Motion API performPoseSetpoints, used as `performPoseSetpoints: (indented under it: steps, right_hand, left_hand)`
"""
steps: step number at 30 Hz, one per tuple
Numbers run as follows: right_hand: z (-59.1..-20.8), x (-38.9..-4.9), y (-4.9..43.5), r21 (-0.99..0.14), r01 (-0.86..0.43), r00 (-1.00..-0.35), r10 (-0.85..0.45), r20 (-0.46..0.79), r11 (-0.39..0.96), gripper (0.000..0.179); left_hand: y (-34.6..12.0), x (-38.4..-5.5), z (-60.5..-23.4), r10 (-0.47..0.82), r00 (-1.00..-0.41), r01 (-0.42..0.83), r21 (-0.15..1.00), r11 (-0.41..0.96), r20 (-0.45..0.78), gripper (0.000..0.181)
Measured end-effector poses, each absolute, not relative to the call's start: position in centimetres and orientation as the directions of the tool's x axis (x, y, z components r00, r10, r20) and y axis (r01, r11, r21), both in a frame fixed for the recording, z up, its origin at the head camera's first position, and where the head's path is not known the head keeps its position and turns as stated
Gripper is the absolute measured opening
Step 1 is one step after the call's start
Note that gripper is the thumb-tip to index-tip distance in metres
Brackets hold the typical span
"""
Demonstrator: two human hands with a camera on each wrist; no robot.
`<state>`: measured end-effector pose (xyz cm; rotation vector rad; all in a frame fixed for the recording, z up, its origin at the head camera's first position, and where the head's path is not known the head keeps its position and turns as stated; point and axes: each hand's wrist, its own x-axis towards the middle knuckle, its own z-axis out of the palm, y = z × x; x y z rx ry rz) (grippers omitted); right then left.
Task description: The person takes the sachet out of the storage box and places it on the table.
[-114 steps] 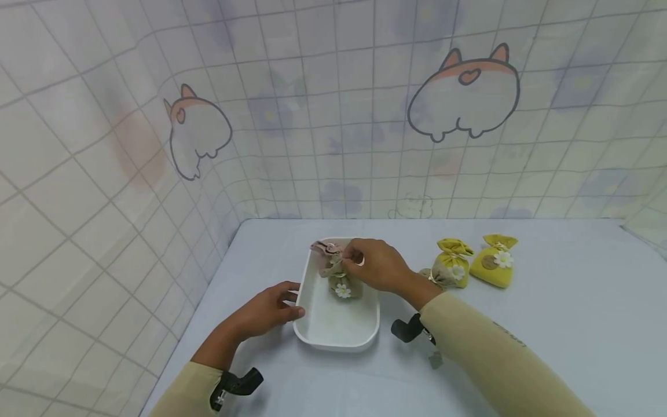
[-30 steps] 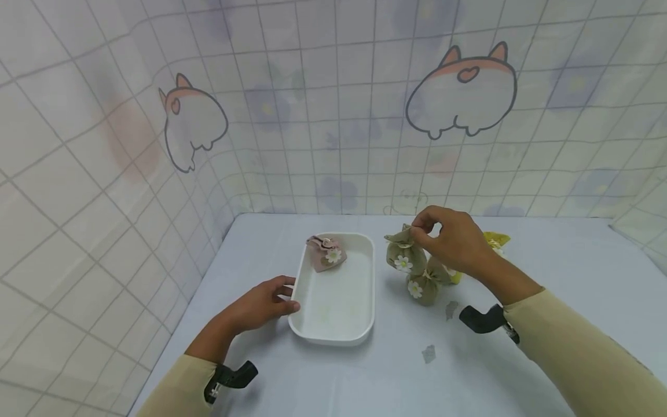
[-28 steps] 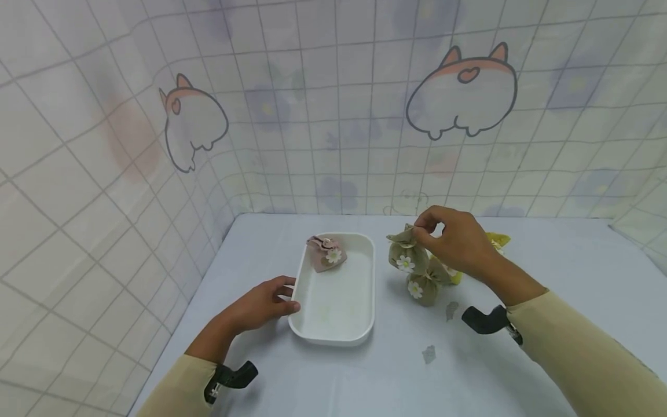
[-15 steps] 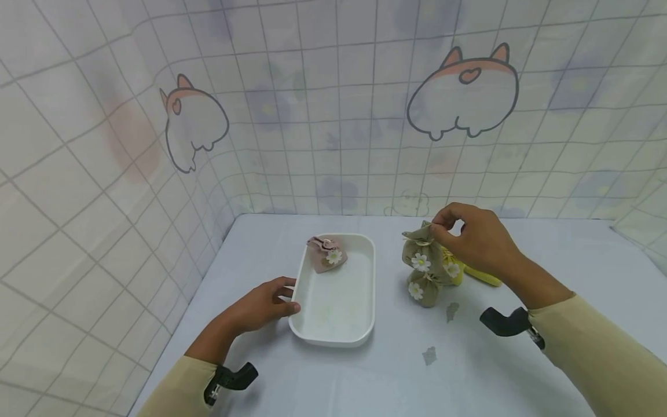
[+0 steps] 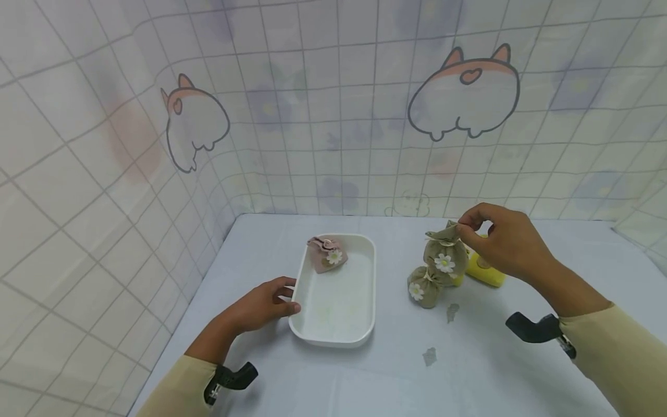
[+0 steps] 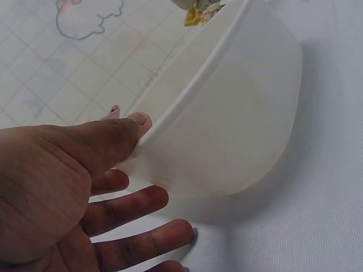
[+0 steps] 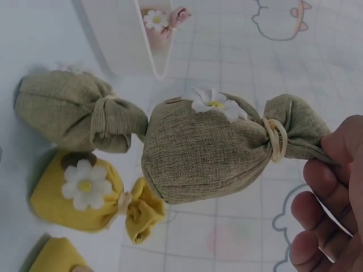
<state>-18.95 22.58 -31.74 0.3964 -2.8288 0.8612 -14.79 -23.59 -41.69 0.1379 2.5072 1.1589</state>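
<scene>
My right hand (image 5: 513, 243) pinches the gathered top of a grey-green cloth drawstring pouch (image 7: 210, 150), which has a white daisy on its front. The pouch hangs upright, overlapping a second grey-green pouch (image 5: 424, 288) on the table in the head view. Behind them lie a yellow pouch with a daisy (image 7: 76, 192) and another yellow pouch (image 5: 486, 270). My left hand (image 5: 260, 307) is at the left side of a white tray (image 5: 336, 339), thumb over the rim and fingers spread along the outer wall. A small pink pouch (image 5: 326, 256) lies in the tray's far left corner.
Two small grey patches (image 5: 429, 356) mark the white tabletop (image 5: 380, 382) in front of the pouches. A tile-patterned curtain with cartoon animals (image 5: 464, 95) stands behind the table and along its left side.
The grey-green pouch in my right hand was over the tray earlier; it has moved right, to the other pouches. The pink pouch stays in the tray, and my left hand remains at its side.
</scene>
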Motion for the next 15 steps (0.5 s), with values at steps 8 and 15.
performPoseSetpoints:
  steps: [8,15]
  right_hand:
    - [-31.6,-18.4,24.1,-0.492,-0.289,-0.95,-0.181,0.256,0.821,0.017]
    - [-31.7,-18.1,25.5,-0.476,-0.284,-0.948,-0.17,0.268,0.833,0.018]
  left_hand:
    - [-23.6,-14.9,-41.9,0.233,-0.924,-0.071,0.737,0.672,-0.302,0.059]
    - [-23.6,-15.0,-41.9,0.23,-0.925,-0.071,0.732,0.677,-0.302,0.059]
